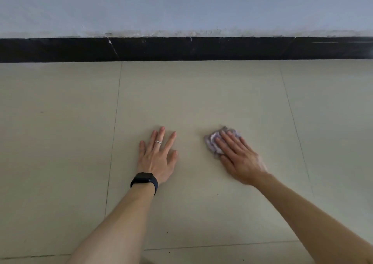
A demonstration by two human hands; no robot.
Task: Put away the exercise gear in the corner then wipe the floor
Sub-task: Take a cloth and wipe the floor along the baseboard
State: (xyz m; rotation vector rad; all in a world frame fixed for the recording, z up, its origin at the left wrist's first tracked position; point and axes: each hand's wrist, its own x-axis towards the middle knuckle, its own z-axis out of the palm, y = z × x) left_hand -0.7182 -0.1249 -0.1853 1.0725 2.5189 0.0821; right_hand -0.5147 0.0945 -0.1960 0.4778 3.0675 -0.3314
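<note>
The left hand (156,161) lies flat, fingers spread, on floor (201,94); right hand (240,160) presses cloth (211,142), fingers seemingly straight.

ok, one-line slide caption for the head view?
Wiping: right hand presses a crumpled cloth on the tile floor; left hand rests flat alongside, near the black skirting.

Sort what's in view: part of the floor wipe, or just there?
In the job: cloth, pressed flat under the right hand; floor tiles; left hand, spread flat on the tiles.
Just there: black baseboard; wall; wristwatch and ring on the left hand.
</note>
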